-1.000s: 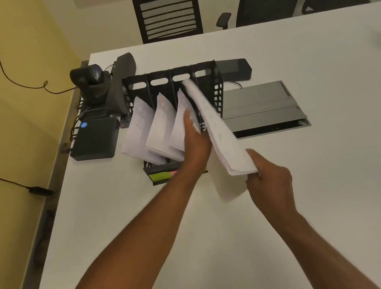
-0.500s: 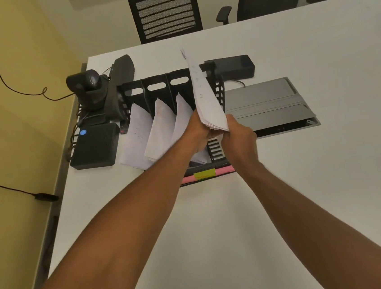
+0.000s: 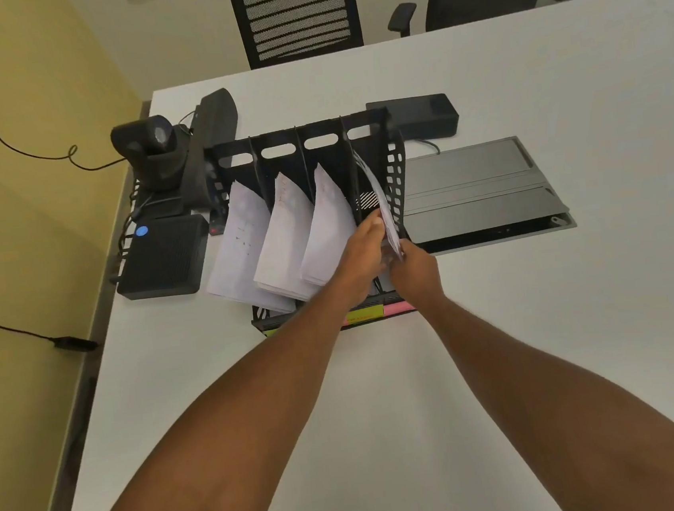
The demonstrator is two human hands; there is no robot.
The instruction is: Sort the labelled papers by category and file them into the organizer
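Observation:
A black organizer (image 3: 396, 165) with several slots stands on the white table. White paper stacks lean out of its three left slots: left stack (image 3: 238, 240), middle stack (image 3: 288, 239), third stack (image 3: 328, 227). A further paper stack (image 3: 379, 199) stands edge-on inside the rightmost slot. My right hand (image 3: 413, 268) grips its near bottom corner. My left hand (image 3: 362, 256) presses against its left side, beside the third stack. Pink and yellow labels (image 3: 368, 313) run along the organizer's front edge.
A black camera (image 3: 154, 154) and speaker bar (image 3: 211, 143) stand left of the organizer, with a black box (image 3: 163, 259) in front of them. A grey cable hatch (image 3: 478, 192) lies to the right. Office chairs (image 3: 295, 14) stand behind the table.
The paper stack went from held out in front of the organizer, up over it, then down into the rightmost slot. Both hands moved in with it.

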